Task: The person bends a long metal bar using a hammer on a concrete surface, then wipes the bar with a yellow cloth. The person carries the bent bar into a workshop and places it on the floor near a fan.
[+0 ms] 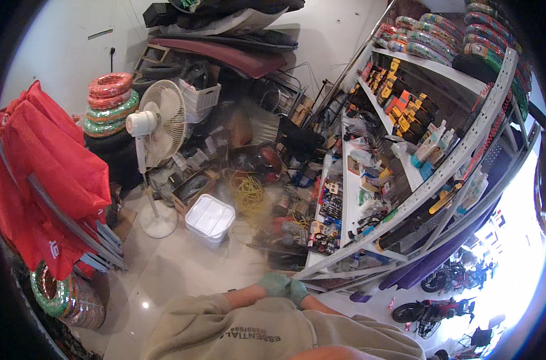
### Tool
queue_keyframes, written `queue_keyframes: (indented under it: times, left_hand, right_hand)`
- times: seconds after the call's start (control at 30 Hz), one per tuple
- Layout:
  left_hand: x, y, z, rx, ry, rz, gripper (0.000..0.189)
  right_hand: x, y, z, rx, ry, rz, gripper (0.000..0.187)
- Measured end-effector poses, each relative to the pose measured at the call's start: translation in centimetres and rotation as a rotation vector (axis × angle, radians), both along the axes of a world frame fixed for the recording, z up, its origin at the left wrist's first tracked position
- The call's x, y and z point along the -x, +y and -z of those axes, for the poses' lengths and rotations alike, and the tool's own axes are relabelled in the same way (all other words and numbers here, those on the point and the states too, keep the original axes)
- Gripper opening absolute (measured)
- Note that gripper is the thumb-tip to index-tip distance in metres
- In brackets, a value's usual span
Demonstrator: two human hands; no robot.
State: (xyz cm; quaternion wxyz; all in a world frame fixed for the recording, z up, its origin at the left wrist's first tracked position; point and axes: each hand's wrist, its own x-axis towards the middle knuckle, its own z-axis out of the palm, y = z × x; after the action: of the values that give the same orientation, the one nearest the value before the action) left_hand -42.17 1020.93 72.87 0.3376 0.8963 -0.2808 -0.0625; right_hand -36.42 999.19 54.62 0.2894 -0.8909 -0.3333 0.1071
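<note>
Both hands wear green gloves and are close together in front of the sweatshirt, low in the head view. My left hand (273,285) comes in from the left and overlaps or touches my right hand (297,290), which comes in from the right. The fingers are too small and blurred to read, and whether anything lies between them cannot be told. Just beyond the hands is the lower end of the metal shelf frame (305,271). A white lidded plastic bucket (210,216) stands on the tiled floor, farther out and to the left.
A pedestal fan (158,121), stacked wrapped tires (110,105) and red fabric (52,166) are at left. Yellow cord (248,189) and clutter cover the floor ahead. Shelves (351,180) of boxed parts stand at right, with motorcycles (430,310) beyond.
</note>
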Motion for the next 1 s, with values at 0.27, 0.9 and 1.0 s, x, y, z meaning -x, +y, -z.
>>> queue_keyframes:
  times: [0.27, 0.9, 1.0]
  left_hand:
    - [2.8, 3.9, -1.9, -0.136, 0.215, -0.155, 0.037]
    - [4.9, 3.6, -0.3, -0.068, 0.108, -0.148, 0.032]
    - [5.1, 3.8, 0.5, -0.051, 0.095, -0.156, 0.031]
  right_hand:
    - [1.7, 6.0, -5.6, 0.264, -0.051, -0.159, 0.027]
    - [7.2, 7.4, -12.4, 0.135, -0.035, -0.062, 0.026]
    - [7.3, 7.6, -12.6, 0.077, 0.11, 0.005, 0.027]
